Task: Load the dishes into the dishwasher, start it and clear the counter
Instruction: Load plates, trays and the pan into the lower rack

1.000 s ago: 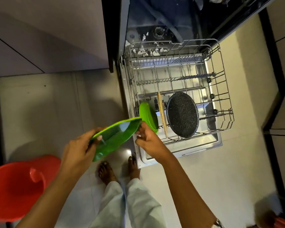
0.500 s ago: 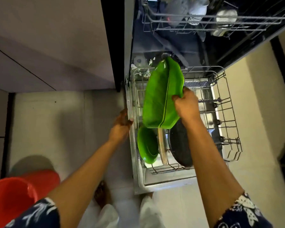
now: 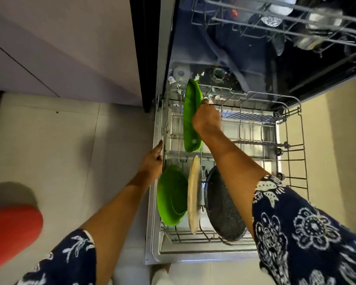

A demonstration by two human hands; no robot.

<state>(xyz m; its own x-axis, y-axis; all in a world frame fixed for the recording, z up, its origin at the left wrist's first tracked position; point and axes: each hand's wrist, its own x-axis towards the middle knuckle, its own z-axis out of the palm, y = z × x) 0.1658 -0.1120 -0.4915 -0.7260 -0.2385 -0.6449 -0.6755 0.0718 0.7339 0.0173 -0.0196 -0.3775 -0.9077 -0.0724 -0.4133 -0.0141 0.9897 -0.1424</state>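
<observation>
This is looking like a home kitchen: a dishwasher [image 3: 255,64] is standing open beside cabinet fronts [image 3: 70,48], a leaf-shaped green platter [image 3: 190,120], a green plate [image 3: 172,196] and a speckled pan [image 3: 222,204] are standing in its lower rack [image 3: 253,117], and a red tub [image 3: 10,229] is sitting on the tiled floor [image 3: 60,151].

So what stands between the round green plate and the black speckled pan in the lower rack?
A pale round board, upright on edge, seen in the head view.

Bright green: leaf-shaped plate [image 3: 191,120], far; round plate [image 3: 172,196], near left. Pale beige: disc [image 3: 194,194] just right of it. Black w/ fine pale speckles: pan [image 3: 220,204]. Navy w/ white floral print: sleeves [image 3: 296,233]. Red: tub [image 3: 8,229], near left.
</observation>
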